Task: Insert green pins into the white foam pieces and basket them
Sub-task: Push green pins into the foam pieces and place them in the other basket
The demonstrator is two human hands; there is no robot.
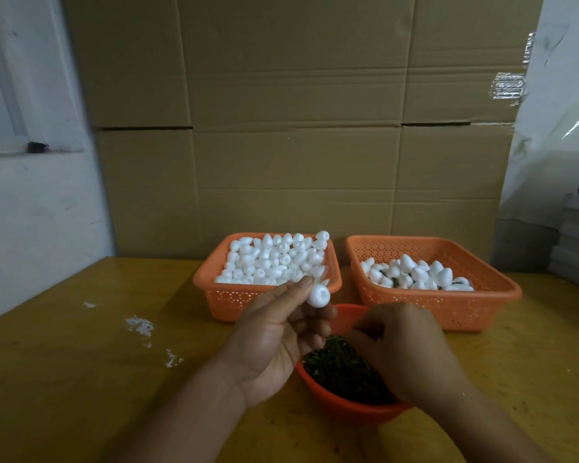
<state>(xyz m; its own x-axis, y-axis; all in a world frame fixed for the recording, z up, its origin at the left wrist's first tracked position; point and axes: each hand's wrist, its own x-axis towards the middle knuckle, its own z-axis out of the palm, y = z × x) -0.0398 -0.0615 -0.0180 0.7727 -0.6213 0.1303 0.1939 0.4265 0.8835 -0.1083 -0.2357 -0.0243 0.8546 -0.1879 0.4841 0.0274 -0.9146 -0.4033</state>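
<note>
Left hand (274, 332) fingertips pinch one white foam piece (318, 295) above the red bowl (345, 407), hole exposed for pinning; green pins (341, 369) are reached by the curled right hand (405, 349), grasp unclear.

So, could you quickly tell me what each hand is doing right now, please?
Left hand: holds a white foam piece.
Right hand: fingers curled over the green pins; grip unclear.
</note>
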